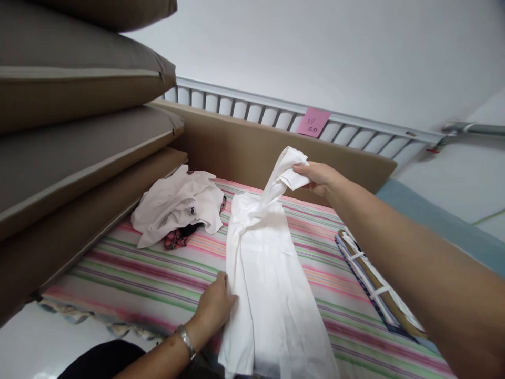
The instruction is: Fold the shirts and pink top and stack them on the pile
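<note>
1. White garment (272, 258), spread on striped sheet (158, 268); likely light, soft, easily creased.
2. Right hand (319, 177): grip closed on its raised, sleeve-like end.
3. Left hand (215, 303): at left edge; cannot tell if pinching.
4. Suggested hold: edges.

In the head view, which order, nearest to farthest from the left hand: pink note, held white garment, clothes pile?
1. Held white garment: at the left hand.
2. Clothes pile: beyond, leftward.
3. Pink note: on the far rail.

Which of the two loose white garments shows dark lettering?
The crumpled garment beside the stacked brown cushions: dark letters show on it. The long white garment, partly lifted by the right hand, shows none.
</note>
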Demonstrator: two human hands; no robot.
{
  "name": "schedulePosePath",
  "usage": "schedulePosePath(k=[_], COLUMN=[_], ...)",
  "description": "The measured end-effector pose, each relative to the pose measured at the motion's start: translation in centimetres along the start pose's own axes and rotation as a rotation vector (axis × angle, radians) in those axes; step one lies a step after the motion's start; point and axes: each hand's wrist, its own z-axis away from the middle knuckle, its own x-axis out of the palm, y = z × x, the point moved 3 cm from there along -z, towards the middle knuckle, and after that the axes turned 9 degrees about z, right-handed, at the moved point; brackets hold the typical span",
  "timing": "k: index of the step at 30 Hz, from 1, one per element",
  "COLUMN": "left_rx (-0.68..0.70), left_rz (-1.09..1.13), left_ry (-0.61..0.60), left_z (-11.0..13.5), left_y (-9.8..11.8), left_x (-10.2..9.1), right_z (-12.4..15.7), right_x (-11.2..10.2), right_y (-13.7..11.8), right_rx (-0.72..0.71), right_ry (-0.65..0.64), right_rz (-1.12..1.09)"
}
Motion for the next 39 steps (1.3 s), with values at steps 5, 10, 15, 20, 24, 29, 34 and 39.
schedulePosePath(k=[5,10,15,20,24,29,34,39], left_rx=[0.072,0.003,0.111,0.502,0.597,0.714,0.598,0.412], left_rz=[0.162,0.733,0.371,-0.278,-0.614,-0.700,-0.594,-0.242], left_ry=[-0.012,-0.585,-0.540,-0.224,-0.291,-0.302,-0.447,-0.537], left_z=[0.1,2.1,2.6,5.1,6.6,5.5,4.0,4.3], left_y=[1.0,3.3,3.4,3.4,2.4,0.9,0.9,1.3], left_x=[0.7,2.3,1.7,3.1,6.3,7.7,6.7,4.4], right_z=[-0.2,-0.3,-0.3,-0.5,-0.4,0.3,0.5,0.5], right_x=[0.3,-0.2,-0.9,-1.0,-0.5,-0.6,-0.7,0.4], right_y=[-0.1,-0.2,0.1,0.5,0.6,0.2,0.4,1.7], right_rx=[-0.013,-0.022,-0.010,0.002,0.003,-0.001,-0.009,-0.022], right_ry=[-0.013,-0.029,-0.019,-0.005,-0.011,-0.010,-0.004,-0.076], right_rz=[0.012,0.000,-0.002,0.019,0.022,0.033,0.055,0.058])
